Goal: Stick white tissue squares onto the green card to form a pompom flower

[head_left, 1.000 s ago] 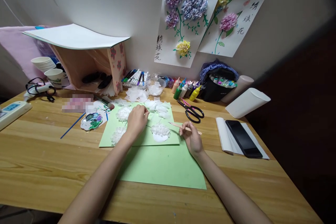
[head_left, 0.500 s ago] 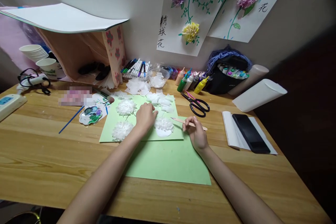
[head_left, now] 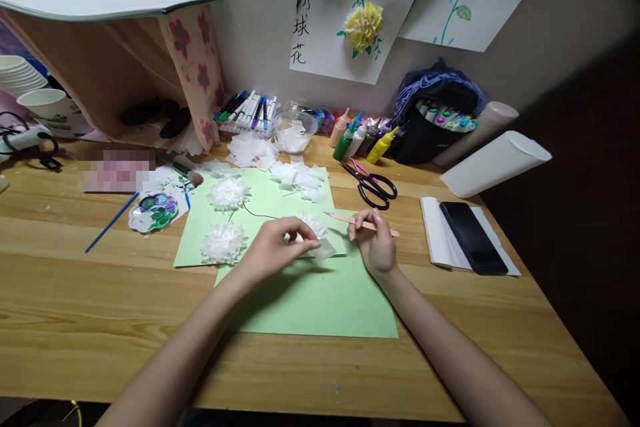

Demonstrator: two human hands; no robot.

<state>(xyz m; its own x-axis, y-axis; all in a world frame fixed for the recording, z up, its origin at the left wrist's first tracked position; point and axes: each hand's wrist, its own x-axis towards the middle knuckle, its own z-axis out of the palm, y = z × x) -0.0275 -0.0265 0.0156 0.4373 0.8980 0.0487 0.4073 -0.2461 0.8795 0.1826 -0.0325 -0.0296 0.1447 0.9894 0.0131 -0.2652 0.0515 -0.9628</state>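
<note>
My left hand (head_left: 280, 243) pinches a small square of thin white paper (head_left: 326, 249) between thumb and fingertips, above the lower right of a light green sheet (head_left: 193, 233). Just behind that paper is a white ruffled paper flower (head_left: 313, 223), partly hidden by my fingers. Two fuller white flowers (head_left: 223, 243) stand on the left half of the sheet, with thin dark stem lines near them. In my right hand (head_left: 376, 243) is a pale wooden stick (head_left: 345, 217), its narrow dark tip pointing left toward the flower. A second green sheet (head_left: 315, 303) lies underneath.
Loose white paper squares (head_left: 297, 180) lie along the green sheet's top edge, near a clear bowl (head_left: 296, 132). Black scissors (head_left: 373, 188), paint bottles (head_left: 344, 145) and a phone (head_left: 473, 237) are to the right. A paint palette (head_left: 153, 211) and blue brush (head_left: 111, 222) sit left.
My left hand has come from the loose squares toward me, now with a paper square in its fingers. The right hand keeps the stick in nearly the same place. The view has shifted slightly.
</note>
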